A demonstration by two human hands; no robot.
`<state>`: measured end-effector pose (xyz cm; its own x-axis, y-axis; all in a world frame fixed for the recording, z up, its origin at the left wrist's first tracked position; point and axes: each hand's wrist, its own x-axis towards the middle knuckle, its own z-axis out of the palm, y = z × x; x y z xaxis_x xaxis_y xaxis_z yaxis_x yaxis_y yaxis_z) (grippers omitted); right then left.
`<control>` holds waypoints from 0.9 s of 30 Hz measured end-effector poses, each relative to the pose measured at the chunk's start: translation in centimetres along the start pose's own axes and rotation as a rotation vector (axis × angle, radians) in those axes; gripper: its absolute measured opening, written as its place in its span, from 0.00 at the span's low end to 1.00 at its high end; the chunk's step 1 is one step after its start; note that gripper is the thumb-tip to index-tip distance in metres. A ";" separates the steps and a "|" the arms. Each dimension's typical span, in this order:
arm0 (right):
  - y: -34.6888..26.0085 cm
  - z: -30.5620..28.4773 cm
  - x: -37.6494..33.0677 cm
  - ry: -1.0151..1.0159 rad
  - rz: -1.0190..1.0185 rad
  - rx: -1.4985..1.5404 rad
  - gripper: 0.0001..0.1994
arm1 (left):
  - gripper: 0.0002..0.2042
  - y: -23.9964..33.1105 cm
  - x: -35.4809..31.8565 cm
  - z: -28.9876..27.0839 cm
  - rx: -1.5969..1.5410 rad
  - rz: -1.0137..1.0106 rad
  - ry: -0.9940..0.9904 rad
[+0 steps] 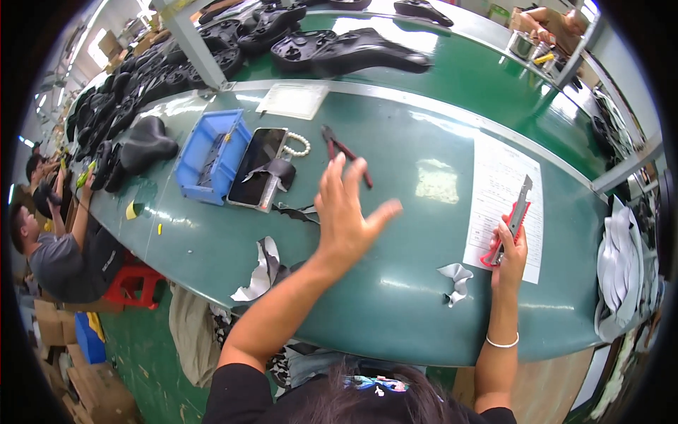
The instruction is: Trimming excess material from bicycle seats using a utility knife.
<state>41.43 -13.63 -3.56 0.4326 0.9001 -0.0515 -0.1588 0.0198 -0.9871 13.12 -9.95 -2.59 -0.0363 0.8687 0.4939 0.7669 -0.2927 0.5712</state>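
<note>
My left hand (344,225) hovers over the green worktable (406,244) with its fingers spread, slightly blurred, holding nothing. Just beyond its fingertips lies a pair of red-handled pliers (366,177). In my right hand (511,263) is a red and grey utility knife (520,212), its blade end pointing away from me. Under the knife a printed paper sheet (486,177) lies on the table. Small grey-white scraps (460,277) sit left of my right hand. Left of my left forearm is a larger black-and-white scrap (265,272).
A blue bin (186,166), a phone (254,159) with a dark scrap (282,172) on it and a beaded bracelet (301,147) stand left. Black bicycle saddles (353,53) fill the far left and back. Pale strips (620,261) hang at right. People work at left and far right.
</note>
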 end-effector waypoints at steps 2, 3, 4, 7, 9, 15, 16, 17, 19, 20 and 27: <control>0.2 0.2 0.2 -0.025 0.005 -0.037 0.16 | 0.34 0.2 -3.8 -1.7 0.059 0.139 -0.233; 0.0 0.4 -0.2 -0.032 -0.013 -0.080 0.17 | 0.34 0.3 -5.6 -3.1 0.071 0.127 -0.228; 0.0 0.8 -0.4 -0.025 -0.035 -0.109 0.16 | 0.32 0.1 -7.1 -4.5 0.182 0.167 -0.359; -0.1 3.1 -1.8 0.062 -0.070 -0.084 0.15 | 0.26 -2.5 -9.8 -8.5 0.432 -0.079 -0.354; 0.2 3.2 -3.3 -0.017 -0.020 -0.123 0.15 | 0.24 -5.2 -12.0 -11.4 0.572 -0.331 -0.178; 1.0 11.0 -13.6 -0.783 0.240 -0.107 0.17 | 0.14 -6.2 -11.4 -17.8 0.639 -0.434 0.136; 0.7 11.8 -14.1 -0.775 0.233 -0.109 0.17 | 0.14 -6.1 -9.7 -17.1 0.542 -0.349 0.138; 0.2 12.8 -14.2 -0.906 0.285 -0.090 0.18 | 0.15 -6.1 -7.7 -15.4 0.432 -0.244 0.116; -0.6 13.7 -13.0 -1.030 0.329 -0.071 0.18 | 0.19 -5.7 -3.6 -11.8 0.316 -0.058 0.041; -1.2 14.2 -12.3 -0.947 0.215 -0.084 0.18 | 0.22 -6.0 -2.1 -11.0 0.325 0.005 0.026; 0.8 9.4 -3.5 -0.246 0.018 0.040 0.14 | 0.32 -4.8 -6.0 -4.7 0.312 0.071 -0.387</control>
<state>31.41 -12.69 -2.72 0.2015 0.9791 -0.0263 -0.2018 0.0152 -0.9793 6.65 -15.59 -5.24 0.2180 0.9529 0.2110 0.9159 -0.2744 0.2929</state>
